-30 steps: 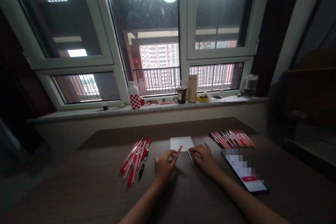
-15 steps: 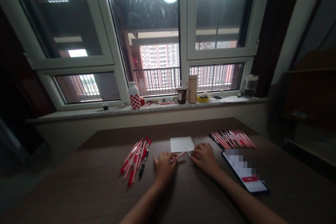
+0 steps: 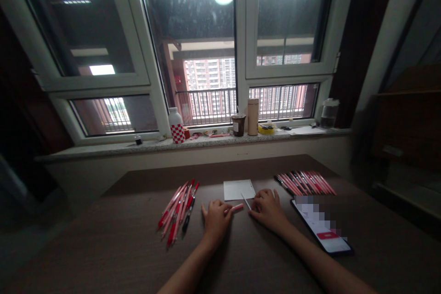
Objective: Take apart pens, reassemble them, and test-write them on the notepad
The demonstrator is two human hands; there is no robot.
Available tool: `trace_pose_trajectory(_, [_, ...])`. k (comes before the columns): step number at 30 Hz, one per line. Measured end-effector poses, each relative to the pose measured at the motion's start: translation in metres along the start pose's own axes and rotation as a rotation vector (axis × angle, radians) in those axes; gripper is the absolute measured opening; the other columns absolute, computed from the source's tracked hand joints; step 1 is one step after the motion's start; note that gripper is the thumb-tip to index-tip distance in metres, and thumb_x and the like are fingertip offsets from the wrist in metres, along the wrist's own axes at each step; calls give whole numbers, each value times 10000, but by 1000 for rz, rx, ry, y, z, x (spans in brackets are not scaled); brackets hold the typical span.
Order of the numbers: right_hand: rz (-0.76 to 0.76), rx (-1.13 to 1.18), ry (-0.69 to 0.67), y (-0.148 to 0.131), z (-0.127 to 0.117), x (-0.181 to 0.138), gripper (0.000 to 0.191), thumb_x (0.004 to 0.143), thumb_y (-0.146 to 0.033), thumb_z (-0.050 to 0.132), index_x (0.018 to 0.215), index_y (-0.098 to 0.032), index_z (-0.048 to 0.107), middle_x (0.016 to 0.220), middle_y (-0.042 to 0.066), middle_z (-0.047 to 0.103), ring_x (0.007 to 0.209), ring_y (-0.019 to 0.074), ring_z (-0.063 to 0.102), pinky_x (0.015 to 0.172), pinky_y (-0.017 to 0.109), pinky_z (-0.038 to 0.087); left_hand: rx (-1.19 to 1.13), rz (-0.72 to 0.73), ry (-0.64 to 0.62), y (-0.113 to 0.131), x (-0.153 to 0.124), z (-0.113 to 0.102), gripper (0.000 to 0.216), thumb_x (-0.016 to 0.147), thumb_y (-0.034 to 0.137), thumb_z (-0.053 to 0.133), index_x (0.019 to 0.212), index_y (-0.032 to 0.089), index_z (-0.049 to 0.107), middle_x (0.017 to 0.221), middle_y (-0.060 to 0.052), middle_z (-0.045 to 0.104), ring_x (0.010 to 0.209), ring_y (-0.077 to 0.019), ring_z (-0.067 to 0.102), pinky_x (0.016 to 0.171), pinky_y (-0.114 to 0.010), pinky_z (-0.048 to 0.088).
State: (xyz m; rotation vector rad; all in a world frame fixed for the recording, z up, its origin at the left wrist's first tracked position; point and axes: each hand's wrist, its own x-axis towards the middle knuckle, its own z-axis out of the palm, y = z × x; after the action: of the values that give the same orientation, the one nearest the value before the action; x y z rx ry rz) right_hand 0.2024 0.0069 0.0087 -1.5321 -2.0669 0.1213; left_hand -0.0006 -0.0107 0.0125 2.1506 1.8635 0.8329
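The left hand [image 3: 217,221] rests low over the dark brown wooden counter [image 3: 138,257], its grip pinching a slim pink pen-like tube [image 3: 237,207] between thumb and fingers, with the free end pointing right. The right hand [image 3: 269,207] is just right of it, its grip closed at the fingertips on a thin whitish rod [image 3: 245,200] that slants toward the far left. The tube and the rod are apart, their ends near each other. What else the right palm may cover cannot be told.

Beyond both hands lies a white sheet of paper with a row of punched holes [image 3: 237,189]; the rod's tip shows against its near part. To the left, a loose, overlapping pile of pink, red and black pens [image 3: 177,213] lies on the counter. At the far right is a neat slanted row of pink, red and black pens [image 3: 306,183], and nearer, right of the right hand, a dark-edged smartphone with a lit screen [image 3: 320,229].
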Motion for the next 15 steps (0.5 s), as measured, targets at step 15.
trace_pose_trajectory(15, [3, 43, 21, 3, 7, 2, 115, 722, -311, 670, 648, -222, 669, 912, 28, 638, 1054, 247, 460, 1072, 519, 85, 7, -20, -12, -2, 1, 2, 181, 798, 381, 567, 908, 309, 692, 1027, -27, 623, 1091, -236, 494, 1071, -620, 94])
